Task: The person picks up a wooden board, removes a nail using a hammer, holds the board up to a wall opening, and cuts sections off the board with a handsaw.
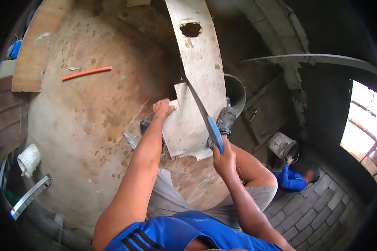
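A long pale plywood board (pixel 199 54) runs from the top of the view toward me, with a ragged hole in its far part and a notch on its left side. My right hand (pixel 225 161) is wrapped round the blue handle of a handsaw (pixel 214 130). Its blade lies slantwise across the board, the tip near the board's left edge by the notch. My left hand (pixel 163 108) is closed on the board's left edge, just below the notch; its fingertips are partly hidden. My right shoe (pixel 226 120) is at the board's right edge.
An orange tube (pixel 87 73) lies on the stained floor to the left. A round container (pixel 237 94) stands behind the board. At right, a person in blue (pixel 292 178) holds a dirty bucket (pixel 282 145) near a block wall (pixel 312 213). A white bucket (pixel 29 160) is far left.
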Action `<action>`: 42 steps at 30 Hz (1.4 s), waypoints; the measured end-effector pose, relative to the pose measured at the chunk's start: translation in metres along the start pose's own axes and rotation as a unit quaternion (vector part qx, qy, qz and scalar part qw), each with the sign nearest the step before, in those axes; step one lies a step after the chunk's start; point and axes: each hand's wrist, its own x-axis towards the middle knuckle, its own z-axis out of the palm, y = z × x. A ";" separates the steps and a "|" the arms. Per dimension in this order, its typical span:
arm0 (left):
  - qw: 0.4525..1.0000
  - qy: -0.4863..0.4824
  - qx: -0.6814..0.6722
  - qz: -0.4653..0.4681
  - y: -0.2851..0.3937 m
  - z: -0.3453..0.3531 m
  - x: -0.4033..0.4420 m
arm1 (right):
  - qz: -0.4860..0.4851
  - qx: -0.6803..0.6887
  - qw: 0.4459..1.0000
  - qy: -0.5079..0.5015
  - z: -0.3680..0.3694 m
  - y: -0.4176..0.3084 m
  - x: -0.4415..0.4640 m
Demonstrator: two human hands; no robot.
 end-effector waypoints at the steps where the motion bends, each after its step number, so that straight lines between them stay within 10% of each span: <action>1: 1.000 0.004 0.008 -0.007 0.000 0.003 -0.003 | 0.006 -0.024 1.000 -0.006 0.018 0.008 0.023; 14: 0.995 0.074 -0.065 0.031 -0.013 0.012 -0.001 | 0.067 -0.009 0.997 -0.027 -0.054 -0.033 -0.045; 20: 0.990 0.131 -0.032 0.039 -0.017 0.013 0.003 | -0.022 -0.103 0.994 0.008 0.111 0.005 0.157; 26: 0.989 0.100 -0.103 0.042 -0.016 0.010 0.002 | 0.041 -0.004 0.999 -0.035 -0.024 -0.003 -0.025; 34: 0.992 0.099 -0.079 0.012 -0.016 0.013 0.002 | 0.013 -0.066 0.998 -0.021 0.104 0.023 0.157; 42: 0.988 0.112 -0.098 0.047 -0.025 0.021 0.009 | 0.034 -0.044 0.996 -0.063 -0.026 -0.010 -0.022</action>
